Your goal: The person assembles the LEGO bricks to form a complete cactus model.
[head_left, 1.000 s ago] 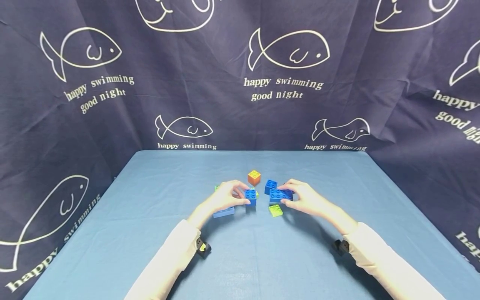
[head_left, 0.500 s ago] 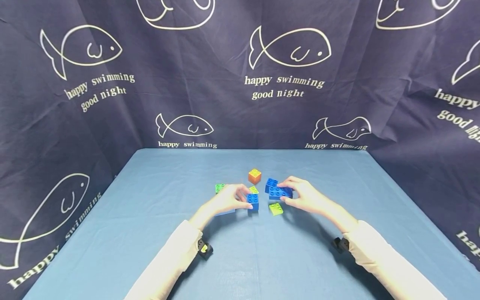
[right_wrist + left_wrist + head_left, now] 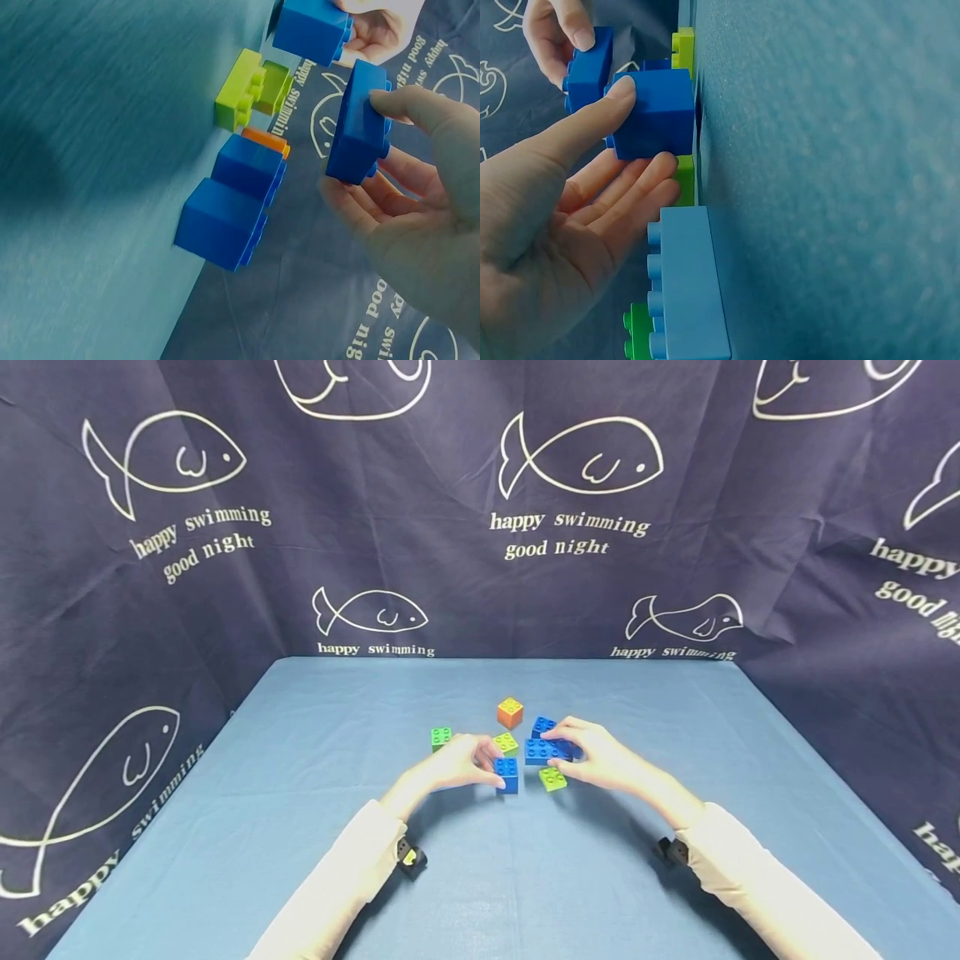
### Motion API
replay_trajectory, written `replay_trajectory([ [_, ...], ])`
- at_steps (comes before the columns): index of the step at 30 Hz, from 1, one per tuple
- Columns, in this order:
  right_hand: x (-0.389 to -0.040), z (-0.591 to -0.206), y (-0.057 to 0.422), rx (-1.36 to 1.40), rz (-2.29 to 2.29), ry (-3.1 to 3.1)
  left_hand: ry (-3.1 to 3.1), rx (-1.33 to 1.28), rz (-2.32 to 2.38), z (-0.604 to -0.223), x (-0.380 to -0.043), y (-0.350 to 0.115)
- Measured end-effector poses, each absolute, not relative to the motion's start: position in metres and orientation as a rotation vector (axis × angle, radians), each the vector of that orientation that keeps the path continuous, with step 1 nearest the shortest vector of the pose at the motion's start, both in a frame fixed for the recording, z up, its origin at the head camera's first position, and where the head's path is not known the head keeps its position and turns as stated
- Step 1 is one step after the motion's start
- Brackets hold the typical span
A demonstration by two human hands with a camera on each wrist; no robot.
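The left hand (image 3: 459, 762) pinched a square blue block (image 3: 507, 783) low by the table (image 3: 510, 877), and the right hand (image 3: 597, 755) held a long blue brick (image 3: 356, 127) up off it. Both looked light, hard and smooth, best pinched by their flat sides.

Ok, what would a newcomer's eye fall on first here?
Probably the white-outlined fish printed across the navy fabric backdrop. Then, over the blue cloth, the left hand holding a blue, square-topped plastic block and the right hand holding a longer, blue rectangular plastic block. Beyond them, the orange, square-topped plastic block stands out.
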State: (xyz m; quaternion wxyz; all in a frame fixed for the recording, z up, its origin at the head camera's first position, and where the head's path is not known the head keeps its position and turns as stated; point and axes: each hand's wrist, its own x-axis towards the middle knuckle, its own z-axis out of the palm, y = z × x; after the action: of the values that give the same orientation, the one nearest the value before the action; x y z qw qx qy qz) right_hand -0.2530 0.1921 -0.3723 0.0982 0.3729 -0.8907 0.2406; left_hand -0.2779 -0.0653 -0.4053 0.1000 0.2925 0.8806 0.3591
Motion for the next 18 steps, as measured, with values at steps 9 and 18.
replay_trajectory([
  [9,-0.251,-0.375,0.181,1.144,0.761,-2.645,2.591,0.873,1.03,-0.407,-0.279,-0.065],
  [18,-0.25,-0.375,0.175,1.162,0.762,-2.685,2.594,0.904,1.001,-0.407,-0.279,-0.063],
])
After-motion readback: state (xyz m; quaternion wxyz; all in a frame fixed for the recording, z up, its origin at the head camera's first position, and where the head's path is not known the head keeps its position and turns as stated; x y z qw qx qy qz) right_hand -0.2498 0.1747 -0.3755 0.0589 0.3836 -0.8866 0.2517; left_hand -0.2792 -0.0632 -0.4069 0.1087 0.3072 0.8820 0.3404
